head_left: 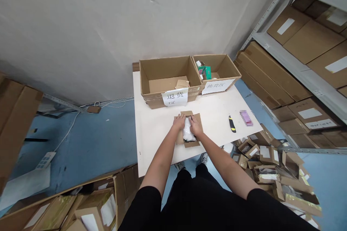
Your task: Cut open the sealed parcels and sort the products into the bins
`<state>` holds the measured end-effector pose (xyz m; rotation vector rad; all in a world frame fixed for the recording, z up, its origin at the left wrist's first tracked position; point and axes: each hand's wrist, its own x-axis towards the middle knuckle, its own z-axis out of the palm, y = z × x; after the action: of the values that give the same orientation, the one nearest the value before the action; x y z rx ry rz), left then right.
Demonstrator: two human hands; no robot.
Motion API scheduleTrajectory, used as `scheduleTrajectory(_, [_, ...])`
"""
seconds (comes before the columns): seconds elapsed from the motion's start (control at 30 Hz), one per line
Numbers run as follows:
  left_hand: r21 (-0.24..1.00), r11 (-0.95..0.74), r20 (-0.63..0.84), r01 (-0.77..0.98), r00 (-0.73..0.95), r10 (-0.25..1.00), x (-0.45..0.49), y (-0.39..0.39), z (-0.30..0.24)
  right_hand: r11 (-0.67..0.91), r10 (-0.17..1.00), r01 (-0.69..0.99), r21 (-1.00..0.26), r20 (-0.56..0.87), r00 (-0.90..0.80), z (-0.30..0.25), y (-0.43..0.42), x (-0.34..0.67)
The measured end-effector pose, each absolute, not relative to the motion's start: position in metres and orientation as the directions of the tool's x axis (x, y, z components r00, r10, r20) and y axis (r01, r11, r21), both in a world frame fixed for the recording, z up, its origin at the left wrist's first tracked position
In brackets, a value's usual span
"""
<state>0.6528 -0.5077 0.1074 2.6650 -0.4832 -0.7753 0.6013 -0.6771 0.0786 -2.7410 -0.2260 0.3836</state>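
A small cardboard box (193, 144) stands with its flaps spread on the white table (151, 133). Inside it lies a white wrapped package (187, 130), with something dark green showing at its near end. My left hand (179, 122) reaches over the left side of the box, its fingertips at the package's upper left edge. On the other side my right hand (195, 126) presses its bent fingers against the package. Both hands appear closed on the package from its two sides, though some fingertips are hidden.
Behind stand a large cardboard bin (151, 97) and a smaller bin (230, 81) holding a green box (208, 73). A black-yellow utility knife (232, 124) and a blurred pink item (246, 118) lie right. Discarded boxes (268, 155) and a loaded shelf (287, 54) flank the table.
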Motion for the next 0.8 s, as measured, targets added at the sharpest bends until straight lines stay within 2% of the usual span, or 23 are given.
scheduleTrajectory(0.2, [0.450,-0.865,-0.458,-0.224,0.774,-0.438,0.656,-0.497,0.086,-0.932,0.202,0.106,-0.347,-0.254,0.946,0.068,-0.669,0.588])
scheduleTrajectory(0.4, [0.491,-0.853,-0.466,-0.177,0.774,-0.429,0.659,-0.491,0.076,-0.837,0.442,0.300,-0.458,-0.242,0.863,0.063,-0.642,0.565])
scheduleTrajectory(0.47, [0.475,-0.852,-0.422,-0.221,0.792,-0.441,0.656,-0.492,0.073,-0.832,0.419,0.284,-0.477,-0.204,0.885,0.058,-0.643,0.555])
scheduleTrajectory(0.63, [0.425,-0.875,-0.322,-0.230,0.865,-0.384,0.640,-0.501,0.066,-0.846,0.245,0.154,-0.511,-0.114,0.963,0.049,-0.664,0.553])
scheduleTrajectory(0.8, [0.478,-0.859,-0.264,-0.184,0.902,-0.340,0.633,-0.507,0.069,-0.901,0.183,0.055,-0.431,-0.263,0.947,0.057,-0.669,0.582])
